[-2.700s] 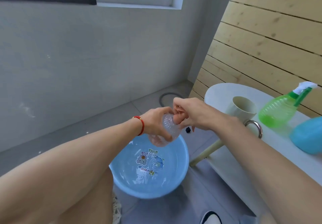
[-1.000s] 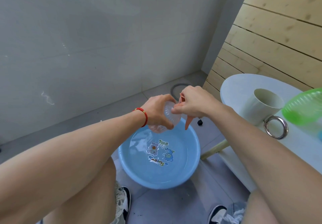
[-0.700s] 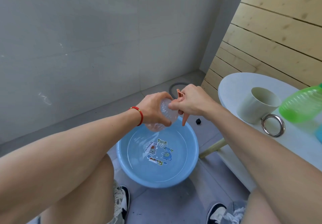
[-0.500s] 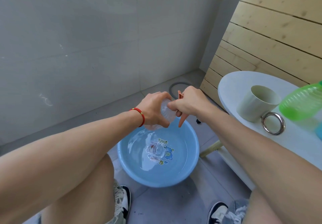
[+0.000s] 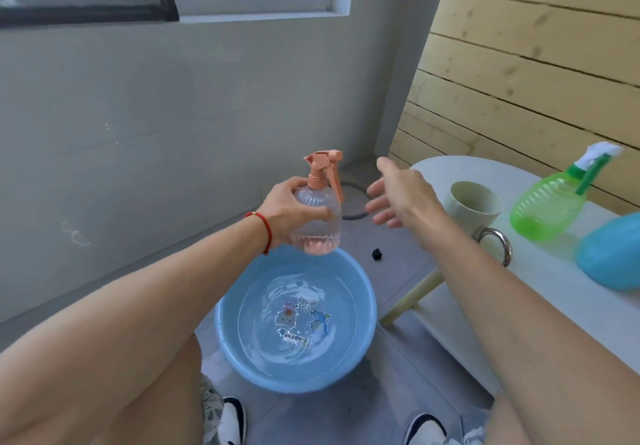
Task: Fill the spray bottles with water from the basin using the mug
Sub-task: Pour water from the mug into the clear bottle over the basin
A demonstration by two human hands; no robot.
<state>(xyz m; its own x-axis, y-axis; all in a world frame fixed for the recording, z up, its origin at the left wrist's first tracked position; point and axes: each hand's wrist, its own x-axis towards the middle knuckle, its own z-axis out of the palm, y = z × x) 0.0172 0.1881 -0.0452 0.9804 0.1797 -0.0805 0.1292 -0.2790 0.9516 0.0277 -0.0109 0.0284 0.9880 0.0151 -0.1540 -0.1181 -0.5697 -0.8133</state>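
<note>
My left hand [image 5: 289,207] grips a clear ribbed spray bottle [image 5: 320,218] with a peach trigger head, upright above the blue basin [image 5: 367,320] of water on the floor. My right hand [image 5: 398,195] hovers just right of the bottle, fingers spread, holding nothing. A cream mug [image 5: 472,205] with a metal ring handle stands on the white table [image 5: 561,289]. Behind it lies a tilted green spray bottle [image 5: 547,209], and a blue bottle [image 5: 611,256] shows at the right edge.
A grey wall stands ahead and a wooden plank wall to the right. A small black object [image 5: 376,254] lies on the floor tiles by a dark ring [image 5: 353,199]. My knees and shoes frame the basin from below.
My right hand has let go of the bottle's head and moved off to the right, open. The left hand has lifted the bottle upright, its peach sprayer now in place.
</note>
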